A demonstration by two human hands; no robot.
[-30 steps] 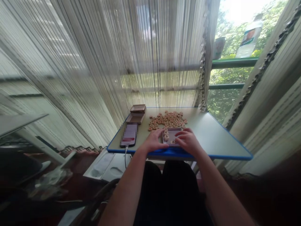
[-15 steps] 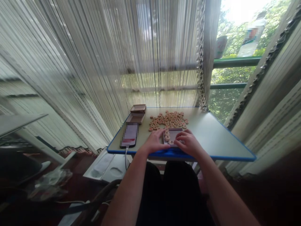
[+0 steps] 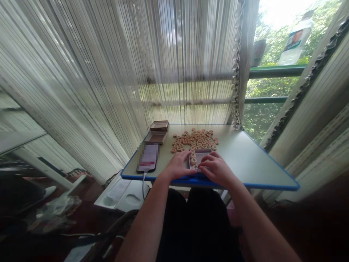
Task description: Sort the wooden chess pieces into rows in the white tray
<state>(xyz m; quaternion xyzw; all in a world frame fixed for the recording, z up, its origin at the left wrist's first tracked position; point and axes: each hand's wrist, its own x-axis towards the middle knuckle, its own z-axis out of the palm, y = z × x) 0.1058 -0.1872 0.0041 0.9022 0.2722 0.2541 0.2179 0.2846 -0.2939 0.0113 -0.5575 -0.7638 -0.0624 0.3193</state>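
Note:
A shallow open box (image 3: pixel 204 150) stands near the table's front edge. My left hand (image 3: pixel 177 165) grips its left side, fingers along the left wall and thumb at the front left corner. Several round wooden Chinese chess pieces (image 3: pixel 193 160) marked with characters line the left wall inside. At the front left corner lies another chess piece (image 3: pixel 194 167). My right hand (image 3: pixel 215 168) reaches over the box's right part, fingers bent and tips closed against that corner piece. Beyond the box, many loose chess pieces (image 3: pixel 196 137) lie in a spread heap, partly overlapping.
A phone (image 3: pixel 148 156) with a white cable (image 3: pixel 143 185) lies on the table's left side. Behind it sits an open brown case (image 3: pixel 156 137). The table (image 3: pixel 251 163) has a blue edge. String curtains (image 3: pixel 185 54) hang behind; a bottle (image 3: pixel 296 43) stands on the window rail.
The front chess piece has shifted left into the box's corner, with my right hand's fingertips following it. My left hand keeps its hold on the box. The view has shifted slightly.

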